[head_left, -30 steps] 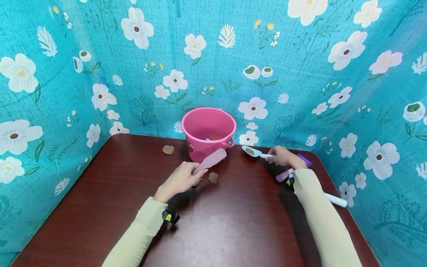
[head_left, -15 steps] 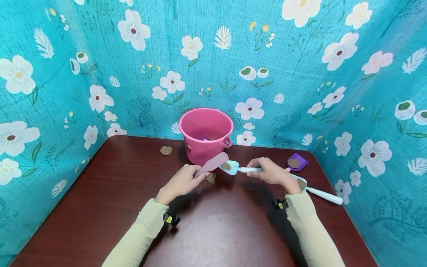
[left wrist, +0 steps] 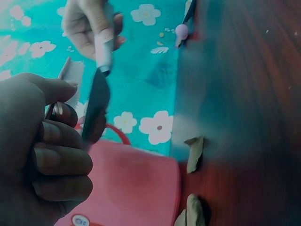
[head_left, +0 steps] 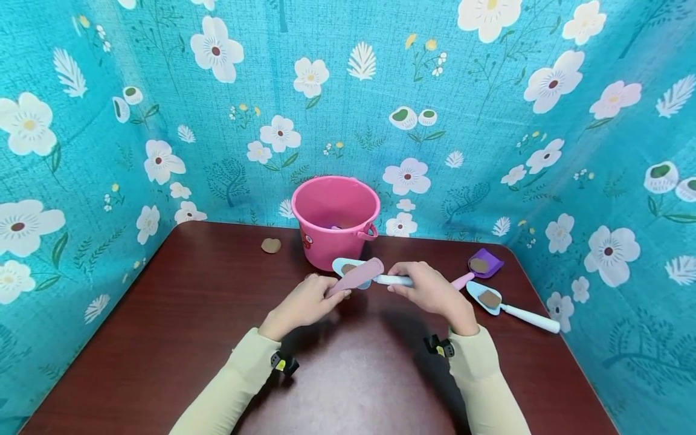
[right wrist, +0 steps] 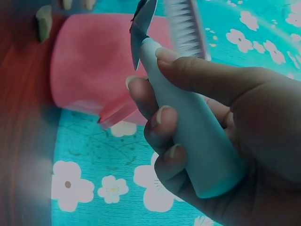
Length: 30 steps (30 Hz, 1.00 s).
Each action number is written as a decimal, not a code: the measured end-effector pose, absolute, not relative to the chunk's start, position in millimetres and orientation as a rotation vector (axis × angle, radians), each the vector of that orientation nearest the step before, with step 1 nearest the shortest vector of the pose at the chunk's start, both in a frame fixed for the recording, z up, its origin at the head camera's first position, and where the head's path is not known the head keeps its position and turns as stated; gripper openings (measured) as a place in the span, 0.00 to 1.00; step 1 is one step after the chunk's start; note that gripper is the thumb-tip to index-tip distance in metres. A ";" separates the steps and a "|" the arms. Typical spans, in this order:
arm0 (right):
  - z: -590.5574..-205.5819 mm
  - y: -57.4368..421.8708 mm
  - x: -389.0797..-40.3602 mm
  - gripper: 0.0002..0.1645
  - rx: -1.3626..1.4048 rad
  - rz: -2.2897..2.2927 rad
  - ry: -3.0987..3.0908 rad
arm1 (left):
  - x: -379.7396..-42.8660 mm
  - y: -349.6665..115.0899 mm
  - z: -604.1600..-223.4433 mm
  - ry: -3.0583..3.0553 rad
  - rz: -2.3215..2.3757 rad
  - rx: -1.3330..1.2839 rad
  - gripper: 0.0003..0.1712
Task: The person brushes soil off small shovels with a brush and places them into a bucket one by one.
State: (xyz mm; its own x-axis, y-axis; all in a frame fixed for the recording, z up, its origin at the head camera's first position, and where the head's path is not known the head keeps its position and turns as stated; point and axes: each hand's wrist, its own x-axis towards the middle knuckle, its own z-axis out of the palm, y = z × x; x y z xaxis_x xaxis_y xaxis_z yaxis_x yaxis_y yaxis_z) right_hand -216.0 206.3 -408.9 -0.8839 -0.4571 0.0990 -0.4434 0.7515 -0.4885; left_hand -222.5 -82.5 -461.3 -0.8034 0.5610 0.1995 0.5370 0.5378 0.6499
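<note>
My left hand [head_left: 304,305] grips a pink brush [head_left: 356,277] by its handle; white bristles [right wrist: 184,28] show on its underside in the right wrist view. The right hand [head_left: 435,293] holds a light blue toy trowel, with fingers and thumb curled round its pale handle [right wrist: 188,113]. A flat brown piece [head_left: 348,267] lies on the trowel's blade [head_left: 339,263], partly hidden under the brush in the head view. Both tools are just in front of the pink bucket [head_left: 331,244]. Brown pieces [left wrist: 195,154] lie on the table beside the bucket in the left wrist view.
A brown piece [head_left: 270,245] lies left of the bucket. On the table's right are a purple toy shovel [head_left: 492,261] with a pink handle and another light blue trowel [head_left: 530,317], each bearing a brown piece. Flowered blue cloth [head_left: 348,115] rises behind the table [head_left: 179,314].
The right hand has carried the trowel leftward from the table's back right to the front of the bucket, under the brush. The left hand with the brush has shifted slightly right and nearer.
</note>
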 end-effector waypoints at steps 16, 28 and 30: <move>-398.9 214.6 -203.3 0.13 -0.662 -0.750 2.989 | -221.3 -79.1 -462.9 2.866 0.946 0.805 0.12; -399.2 220.2 -205.0 0.14 -0.625 -0.782 3.000 | -227.1 -93.5 -455.2 2.928 1.012 0.715 0.17; -399.8 218.6 -204.6 0.14 -0.630 -0.795 3.004 | -222.8 -89.1 -453.0 2.895 1.032 0.747 0.15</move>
State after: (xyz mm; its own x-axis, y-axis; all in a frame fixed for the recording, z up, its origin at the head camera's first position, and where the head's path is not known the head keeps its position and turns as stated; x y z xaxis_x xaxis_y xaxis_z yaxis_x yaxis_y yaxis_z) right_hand -204.6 218.6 -399.8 -0.9207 -0.3692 0.1265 -0.3835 0.7954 -0.4693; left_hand -222.8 -89.1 -453.0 -0.8882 0.4255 0.1734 0.4393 0.6756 0.5921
